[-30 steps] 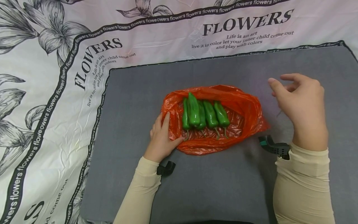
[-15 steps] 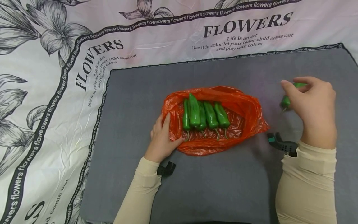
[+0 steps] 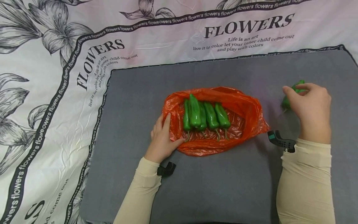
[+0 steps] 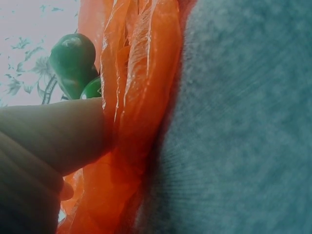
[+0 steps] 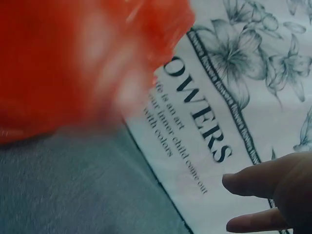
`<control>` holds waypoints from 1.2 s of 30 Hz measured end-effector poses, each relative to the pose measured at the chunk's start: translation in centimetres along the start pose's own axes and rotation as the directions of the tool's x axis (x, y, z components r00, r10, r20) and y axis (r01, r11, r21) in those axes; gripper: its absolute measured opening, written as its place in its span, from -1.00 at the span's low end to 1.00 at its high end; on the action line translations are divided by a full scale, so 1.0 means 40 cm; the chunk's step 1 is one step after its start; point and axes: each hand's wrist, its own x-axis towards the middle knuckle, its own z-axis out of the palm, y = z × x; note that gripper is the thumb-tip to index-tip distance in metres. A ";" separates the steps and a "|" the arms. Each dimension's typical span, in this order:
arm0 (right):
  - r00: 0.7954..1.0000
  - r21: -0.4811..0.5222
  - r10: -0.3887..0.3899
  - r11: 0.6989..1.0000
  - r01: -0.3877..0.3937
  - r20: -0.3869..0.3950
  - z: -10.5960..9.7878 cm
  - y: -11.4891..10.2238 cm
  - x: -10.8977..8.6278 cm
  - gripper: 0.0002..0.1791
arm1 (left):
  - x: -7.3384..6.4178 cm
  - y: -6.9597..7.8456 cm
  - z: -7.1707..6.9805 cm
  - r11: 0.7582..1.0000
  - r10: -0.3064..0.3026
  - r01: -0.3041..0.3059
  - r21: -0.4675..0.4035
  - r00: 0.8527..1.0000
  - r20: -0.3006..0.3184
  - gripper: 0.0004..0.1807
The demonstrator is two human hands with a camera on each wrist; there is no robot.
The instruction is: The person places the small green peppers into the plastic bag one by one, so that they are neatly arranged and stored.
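My left hand (image 3: 162,140) holds the near left end of a red plastic bag (image 3: 201,151), its thumb at the rim. Several green peppers (image 3: 211,115) lie side by side in the bag, stems towards me. In the left wrist view, the thumb (image 4: 58,126) goes behind the bag's orange-looking edge (image 4: 146,78). To the right of the bag, my right hand (image 3: 313,105) is over another green pepper (image 3: 286,102), which it partly covers. The thumb and forefinger are apart there. The right wrist view shows a gap between two fingertips, with no pepper in sight.
A grey mat (image 3: 223,186) lies beneath everything. Around its far and left sides runs a white cloth (image 3: 165,37) with printed flowers and lettering. Small dark wrist cameras (image 3: 281,141) are strapped to both sleeves.
My right hand moved right, uncovering part of the lone pepper, then came slightly back left and nearer me. The left hand, the bag and its peppers keep their places.
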 end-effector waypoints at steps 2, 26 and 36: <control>1.000 -0.011 0.018 1.000 -0.019 -0.019 0.005 0.008 0.008 0.01 | 0.000 -0.002 0.001 1.000 0.004 -0.004 0.000 1.000 -0.001 0.23; 0.995 -0.121 0.065 0.991 -0.056 0.074 0.025 0.093 0.074 0.13 | -0.004 0.002 -0.001 1.000 0.005 -0.005 -0.013 1.000 0.006 0.25; 0.991 -0.090 0.098 0.992 -0.090 0.092 0.025 0.096 0.071 0.14 | -0.001 -0.002 0.000 1.000 0.006 -0.006 -0.008 1.000 0.001 0.24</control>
